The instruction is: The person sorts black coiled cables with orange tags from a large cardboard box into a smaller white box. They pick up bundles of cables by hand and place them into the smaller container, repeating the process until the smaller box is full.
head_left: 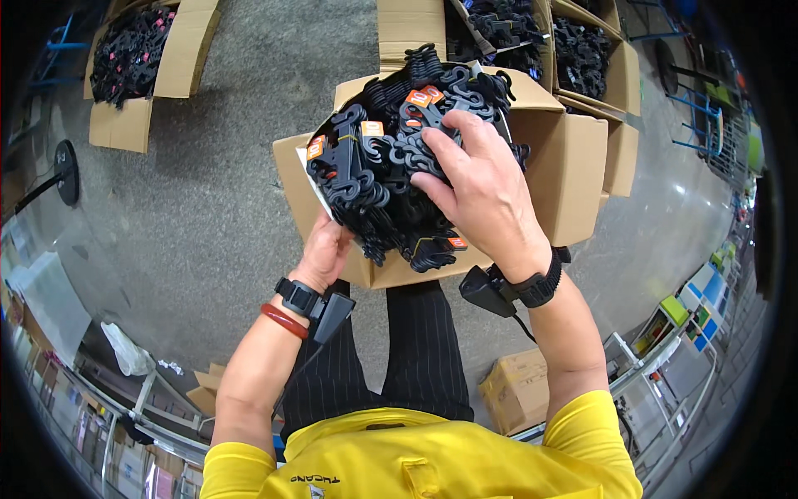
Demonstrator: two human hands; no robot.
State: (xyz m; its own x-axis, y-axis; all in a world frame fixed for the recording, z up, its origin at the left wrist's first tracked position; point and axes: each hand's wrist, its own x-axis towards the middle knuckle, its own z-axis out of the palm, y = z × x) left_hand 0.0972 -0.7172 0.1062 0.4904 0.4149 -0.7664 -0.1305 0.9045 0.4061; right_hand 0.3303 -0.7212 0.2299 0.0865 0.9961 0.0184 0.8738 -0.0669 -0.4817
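Note:
A heap of black and dark grey plastic hangers [399, 166], some bearing orange tags, fills a white-edged container [319, 187]. This sits over an open cardboard box [287, 166] in front of my legs. My left hand [322, 256] grips the container's near left edge from below; some of its fingers are hidden under it. Over the right part of the heap, my right hand [486, 187] has its fingers apart and slightly bent. Its fingertips rest on the grey hangers, with nothing visibly grasped.
Another open carton [184, 50] of black hangers stands at the far left. More cartons [619, 75] of dark hangers stand at the far right. A round black stand base [66, 172] is on the left. A closed cardboard box [515, 387] lies right of my legs, near metal racks [657, 374].

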